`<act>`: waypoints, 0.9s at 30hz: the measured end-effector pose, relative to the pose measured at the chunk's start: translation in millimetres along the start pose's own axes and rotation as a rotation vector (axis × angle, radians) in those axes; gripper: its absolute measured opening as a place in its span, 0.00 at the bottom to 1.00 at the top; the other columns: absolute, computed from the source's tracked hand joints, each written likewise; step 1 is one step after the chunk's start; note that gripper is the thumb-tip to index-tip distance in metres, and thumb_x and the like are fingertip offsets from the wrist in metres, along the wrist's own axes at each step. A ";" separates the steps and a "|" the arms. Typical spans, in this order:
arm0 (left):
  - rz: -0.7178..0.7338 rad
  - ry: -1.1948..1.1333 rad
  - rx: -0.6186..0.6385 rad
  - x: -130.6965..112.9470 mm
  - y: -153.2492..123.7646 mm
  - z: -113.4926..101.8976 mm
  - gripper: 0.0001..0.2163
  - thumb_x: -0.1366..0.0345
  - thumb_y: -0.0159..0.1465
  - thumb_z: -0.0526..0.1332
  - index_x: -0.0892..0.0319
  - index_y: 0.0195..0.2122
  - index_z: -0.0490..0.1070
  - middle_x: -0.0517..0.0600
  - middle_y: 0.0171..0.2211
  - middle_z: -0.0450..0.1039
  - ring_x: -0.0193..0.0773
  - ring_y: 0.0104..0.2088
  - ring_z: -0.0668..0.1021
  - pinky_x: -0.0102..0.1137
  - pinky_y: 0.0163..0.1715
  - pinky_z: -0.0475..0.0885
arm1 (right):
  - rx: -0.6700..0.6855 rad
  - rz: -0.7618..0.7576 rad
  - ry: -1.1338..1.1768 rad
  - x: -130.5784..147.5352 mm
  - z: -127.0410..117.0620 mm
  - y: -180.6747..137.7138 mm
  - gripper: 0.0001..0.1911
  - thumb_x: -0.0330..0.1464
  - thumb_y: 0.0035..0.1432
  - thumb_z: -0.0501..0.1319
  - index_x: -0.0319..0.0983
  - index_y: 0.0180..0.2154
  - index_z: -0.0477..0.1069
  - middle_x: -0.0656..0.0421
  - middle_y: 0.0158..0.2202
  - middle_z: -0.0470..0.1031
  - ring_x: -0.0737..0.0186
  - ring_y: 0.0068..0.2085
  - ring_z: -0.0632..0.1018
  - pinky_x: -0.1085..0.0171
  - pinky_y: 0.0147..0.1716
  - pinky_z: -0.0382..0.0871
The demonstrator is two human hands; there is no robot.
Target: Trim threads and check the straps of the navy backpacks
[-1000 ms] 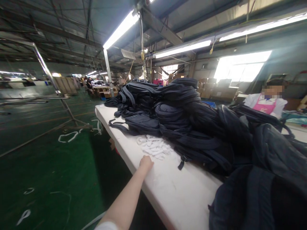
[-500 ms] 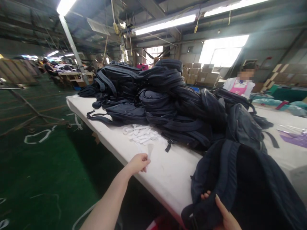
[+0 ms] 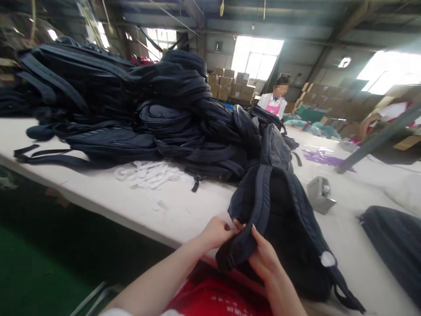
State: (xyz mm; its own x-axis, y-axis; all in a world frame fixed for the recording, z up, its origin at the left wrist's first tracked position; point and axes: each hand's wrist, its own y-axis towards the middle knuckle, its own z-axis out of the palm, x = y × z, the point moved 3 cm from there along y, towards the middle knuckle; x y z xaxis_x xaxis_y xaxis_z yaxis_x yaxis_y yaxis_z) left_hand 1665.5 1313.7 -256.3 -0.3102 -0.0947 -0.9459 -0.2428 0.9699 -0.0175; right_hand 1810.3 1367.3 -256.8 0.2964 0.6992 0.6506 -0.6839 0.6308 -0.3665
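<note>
A dark navy backpack (image 3: 283, 219) lies on the white table in front of me, its straps facing up. My right hand (image 3: 265, 254) is closed around the lower part of its padded shoulder strap (image 3: 261, 197). My left hand (image 3: 217, 232) pinches a thin whitish strip (image 3: 226, 217) right beside that strap, close to the right fingertips. Whether the strip touches the strap is hard to make out. A round white piece (image 3: 328, 259) sits on the other shoulder strap. Farther back lies a heap of small white strips (image 3: 151, 173).
A large pile of navy backpacks (image 3: 98, 96) covers the back of the table (image 3: 98, 193). To the right are a grey metal tape dispenser (image 3: 320, 193), purple plastic (image 3: 319, 159) and a dark fabric item (image 3: 393, 245). A slanted pole (image 3: 378, 131) and a person in a pink apron (image 3: 273, 103) are beyond.
My left hand has carried the whitish strip from over the table to the shoulder strap, beside my right hand. The view has swung right, bringing the dispenser and dark fabric item into sight.
</note>
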 end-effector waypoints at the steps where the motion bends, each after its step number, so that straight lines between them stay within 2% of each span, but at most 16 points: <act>1: 0.002 -0.009 0.013 -3.9 3.3 2.0 0.14 0.55 0.56 0.61 0.63 0.26 0.75 0.49 0.24 0.74 0.37 0.27 0.74 0.28 0.28 0.65 | -0.016 -0.008 -0.014 0.2 -0.3 -0.4 0.16 0.39 0.53 0.68 0.33 0.38 0.77 0.49 0.48 0.78 0.54 0.54 0.74 0.58 0.58 0.66; 4: -0.047 -0.155 0.077 -12.2 9.0 8.6 0.16 0.54 0.58 0.59 0.63 0.29 0.76 0.49 0.25 0.75 0.37 0.28 0.74 0.27 0.26 0.65 | -0.063 -0.041 -0.086 0.8 -2.7 -0.2 0.18 0.39 0.52 0.70 0.33 0.40 0.77 0.50 0.43 0.80 0.54 0.49 0.78 0.59 0.54 0.70; 7: -0.142 -0.264 0.066 -13.0 8.5 15.1 0.16 0.55 0.59 0.57 0.63 0.28 0.76 0.50 0.26 0.76 0.39 0.29 0.75 0.29 0.28 0.67 | -0.085 -0.078 -0.137 0.9 -2.9 1.3 0.20 0.39 0.52 0.69 0.32 0.43 0.76 0.51 0.42 0.80 0.54 0.47 0.79 0.60 0.52 0.71; 10: -0.144 -0.323 0.062 -12.0 6.4 21.3 0.19 0.53 0.61 0.54 0.63 0.32 0.76 0.52 0.30 0.78 0.42 0.35 0.77 0.31 0.33 0.70 | -0.106 -0.107 -0.159 -0.2 -0.4 3.7 0.20 0.39 0.52 0.69 0.33 0.44 0.75 0.51 0.44 0.80 0.55 0.49 0.78 0.61 0.52 0.71; 13: -0.093 -0.316 0.061 -12.4 6.2 24.8 0.19 0.52 0.58 0.59 0.64 0.38 0.77 0.54 0.35 0.79 0.44 0.38 0.78 0.33 0.38 0.71 | -0.136 -0.128 -0.207 0.3 0.7 4.4 0.21 0.40 0.51 0.70 0.34 0.44 0.76 0.52 0.43 0.80 0.54 0.49 0.78 0.61 0.50 0.72; 16: -0.111 -0.397 0.090 -11.5 7.6 24.3 0.19 0.54 0.53 0.63 0.66 0.38 0.76 0.54 0.35 0.79 0.43 0.34 0.78 0.33 0.36 0.71 | -0.155 -0.109 -0.331 5.8 -3.1 -1.1 0.23 0.44 0.52 0.68 0.34 0.43 0.76 0.52 0.39 0.80 0.56 0.42 0.80 0.62 0.41 0.75; 20: -0.231 -0.580 0.176 -8.5 8.6 18.7 0.22 0.50 0.49 0.67 0.66 0.34 0.76 0.52 0.28 0.77 0.37 0.27 0.75 0.32 0.31 0.70 | -0.018 -0.095 -0.588 17.9 -8.0 -18.3 0.22 0.44 0.52 0.68 0.34 0.42 0.76 0.55 0.32 0.78 0.62 0.32 0.78 0.67 0.28 0.71; 23: -0.279 -0.684 0.235 -8.8 8.5 16.8 0.21 0.51 0.46 0.70 0.66 0.31 0.75 0.51 0.26 0.77 0.34 0.24 0.74 0.30 0.30 0.68 | 0.041 -0.135 -0.707 24.7 -8.2 -29.5 0.19 0.43 0.53 0.67 0.35 0.39 0.76 0.57 0.30 0.76 0.65 0.30 0.75 0.70 0.26 0.67; 27: -0.301 -0.752 0.263 -11.0 9.3 18.7 0.20 0.53 0.44 0.71 0.66 0.29 0.74 0.49 0.24 0.76 0.32 0.23 0.73 0.28 0.28 0.66 | 0.023 -0.189 -0.808 27.1 -6.1 -33.2 0.19 0.47 0.55 0.65 0.35 0.31 0.74 0.58 0.27 0.75 0.69 0.25 0.71 0.69 0.24 0.64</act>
State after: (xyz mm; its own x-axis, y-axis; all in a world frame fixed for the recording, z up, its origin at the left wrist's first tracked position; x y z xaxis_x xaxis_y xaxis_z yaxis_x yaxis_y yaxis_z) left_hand 1683.9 1327.9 -252.1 0.4491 -0.2730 -0.8507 0.0332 0.9566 -0.2895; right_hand 1845.2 1367.4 -231.1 -0.1569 0.1197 0.9803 -0.6865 0.7004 -0.1954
